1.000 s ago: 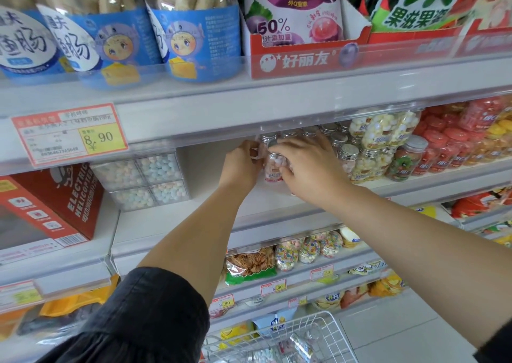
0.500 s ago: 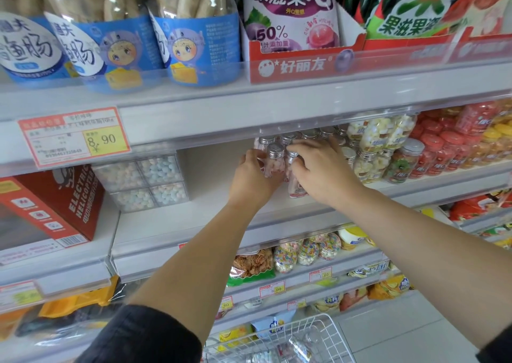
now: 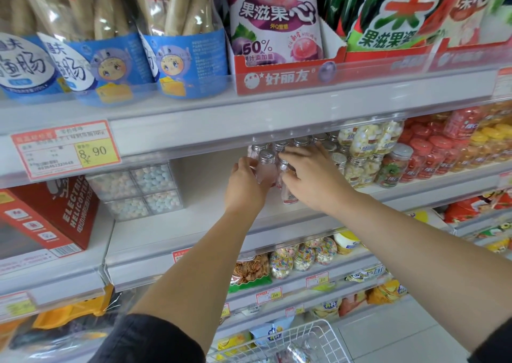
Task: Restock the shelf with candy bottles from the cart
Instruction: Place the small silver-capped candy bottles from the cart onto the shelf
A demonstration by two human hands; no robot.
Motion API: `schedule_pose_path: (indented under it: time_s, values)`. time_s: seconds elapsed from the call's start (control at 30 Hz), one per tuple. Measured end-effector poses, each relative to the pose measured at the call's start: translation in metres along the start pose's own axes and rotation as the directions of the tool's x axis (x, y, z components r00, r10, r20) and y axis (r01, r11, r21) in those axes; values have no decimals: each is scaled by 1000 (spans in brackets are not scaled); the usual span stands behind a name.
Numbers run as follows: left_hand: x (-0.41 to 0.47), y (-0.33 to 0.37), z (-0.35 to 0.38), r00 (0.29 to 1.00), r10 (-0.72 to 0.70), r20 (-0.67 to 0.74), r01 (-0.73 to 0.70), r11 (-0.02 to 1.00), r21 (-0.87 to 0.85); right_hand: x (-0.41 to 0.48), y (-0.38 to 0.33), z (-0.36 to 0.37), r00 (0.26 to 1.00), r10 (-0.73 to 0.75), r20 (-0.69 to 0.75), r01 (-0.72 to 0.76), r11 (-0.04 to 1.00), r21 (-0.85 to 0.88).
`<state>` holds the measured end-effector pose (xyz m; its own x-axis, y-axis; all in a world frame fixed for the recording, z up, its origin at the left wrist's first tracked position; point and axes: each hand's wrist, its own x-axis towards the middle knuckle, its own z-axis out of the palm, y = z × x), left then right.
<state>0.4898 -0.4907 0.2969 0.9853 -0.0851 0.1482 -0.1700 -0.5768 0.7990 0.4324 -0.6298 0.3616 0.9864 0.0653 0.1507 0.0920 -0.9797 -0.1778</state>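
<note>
Left hand (image 3: 243, 188) grips small clear pink candy bottle with silver cap (image 3: 266, 168), upright over white shelf (image 3: 194, 218) | right hand (image 3: 313, 180) covers second pink bottle (image 3: 288, 196), grasp hidden | upper shelf edge (image 3: 277, 130) close above caps | bare shelf runs left to clear box of pastel sweets (image 3: 138, 191)

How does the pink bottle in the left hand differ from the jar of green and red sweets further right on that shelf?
The pink bottle is slimmer; the green and red jar is wider. The left hand grips the bottle, while the jar stands untouched on the shelf. Both are clear with silver caps.
</note>
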Motion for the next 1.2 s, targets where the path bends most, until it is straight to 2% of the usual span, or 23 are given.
schedule_pose_path:
  time_s: [0.1,0.17,0.3,0.4,0.47,0.53,0.6,0.67,0.73,0.9,1.03,1.2]
  values:
    - [-3,1,-3,1000,-14,17,14,1000,15,-6,4,3,999,-28,-21,28,999,-19]
    - [-9,3,-8,999,-31,23,30,999,26,-14,7,7,991,-69,-111,71,997,11]
    - [-50,11,-23,998,48,-33,-49,999,-7,-49,14,17,863,-231,-449,300,950,87]
    - [-108,12,-32,988,139,-74,-145,986,-86,-92,20,28,816,-318,-484,429,893,137]
    - [-149,3,-30,978,196,-76,-202,976,-86,-120,27,44,837,-353,-418,468,857,214]
    - [-185,-17,-19,975,211,-66,-216,974,-70,-147,38,72,886,-346,-309,442,833,334]
    - [-220,-44,3,992,122,-41,-125,990,-72,-175,53,107,935,-333,-124,354,836,420]
    - [-255,-73,30,1000,-23,-9,22,997,-76,-201,69,143,944,-308,116,231,871,434]
    - [-289,-103,60,989,-147,7,147,988,-45,-224,85,181,897,-281,340,139,911,388]
    - [-360,-170,127,904,-413,111,411,911,40,-268,119,268,739,-217,637,9,949,314]
    - [-400,-218,171,809,-561,177,547,828,120,-288,135,341,633,-177,754,-53,961,270]
    - [-419,-271,219,730,-631,261,601,775,195,-297,138,443,524,-167,835,10,982,190]
